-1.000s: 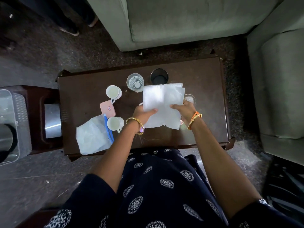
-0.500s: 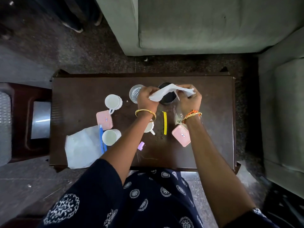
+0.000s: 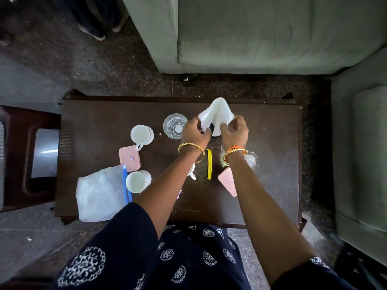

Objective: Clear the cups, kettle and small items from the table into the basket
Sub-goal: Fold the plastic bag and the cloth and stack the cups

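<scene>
1. Centre of frame: left hand point(image 3: 195, 133) and right hand point(image 3: 234, 130) each pinch a white tissue point(image 3: 216, 115) above the dark table point(image 3: 272, 164).
2. Left of the hands: clear glass point(image 3: 174, 126); two white cups point(image 3: 140, 135) point(image 3: 137, 181); pink box point(image 3: 129, 158).
3. Lower left: plastic bag point(image 3: 99, 195).
4. Between the forearms: yellow strip point(image 3: 209, 164).

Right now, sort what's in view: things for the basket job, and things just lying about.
For the job:
white cups
clear glass
pink boxes
yellow strip
white tissue, pinched by left hand and right hand

Lying about:
sofa
side stool
</scene>
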Tool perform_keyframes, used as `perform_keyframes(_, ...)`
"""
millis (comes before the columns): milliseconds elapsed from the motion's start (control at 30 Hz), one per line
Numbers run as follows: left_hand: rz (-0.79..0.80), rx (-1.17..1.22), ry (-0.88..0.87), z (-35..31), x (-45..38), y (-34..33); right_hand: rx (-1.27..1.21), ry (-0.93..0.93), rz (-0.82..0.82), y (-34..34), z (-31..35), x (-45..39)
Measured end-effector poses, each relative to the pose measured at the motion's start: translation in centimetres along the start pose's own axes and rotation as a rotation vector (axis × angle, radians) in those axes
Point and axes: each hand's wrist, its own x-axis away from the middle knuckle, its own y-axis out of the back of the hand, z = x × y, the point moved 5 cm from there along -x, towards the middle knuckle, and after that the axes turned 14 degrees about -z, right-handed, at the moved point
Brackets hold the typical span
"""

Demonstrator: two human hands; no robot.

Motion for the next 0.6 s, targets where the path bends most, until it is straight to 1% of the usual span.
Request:
perform_keyframes(100, -0.044, -0.09, -0.064, -0.1, 0.0, 0.1, 0.083, 0.068, -0.014, 0.2, 0.0, -0.4)
perform_keyframes(200, -0.098, -0.15, -0.045, 0.0, -0.1, -0.1, 0.278, 0.171, 0.012, -0.5, -0.6, -0.7)
perform_keyframes(300, -0.125, -0.208, -0.019, 0.2, -0.6, -0.5, 0.364, 0.125, 0.018, -1.2, -1.5, -0.7)
perform_keyframes(367, -0.118, -0.239, -0.045, 0.3, -0.7, -0.7, 0.413, 0.106, 0.026, -1.3, -1.9, -0.6)
perform_keyframes(467, -0.139, -0.197, -0.101, 0.2, -0.6, -0.6, 0.434, 0.13, 0.003, -1.3, -1.7, -0.3)
perform_keyframes(533, -0.186, -0.172, -0.141, 0.1, -0.4, -0.3, 0.393, 0.182, -0.055, -0.9, -0.9, 0.0)
perform_keyframes(600, -0.207, -0.198, -0.168, 0.3, -0.1, -0.3, 0.367, 0.228, -0.105, -0.6, -0.5, 0.2)
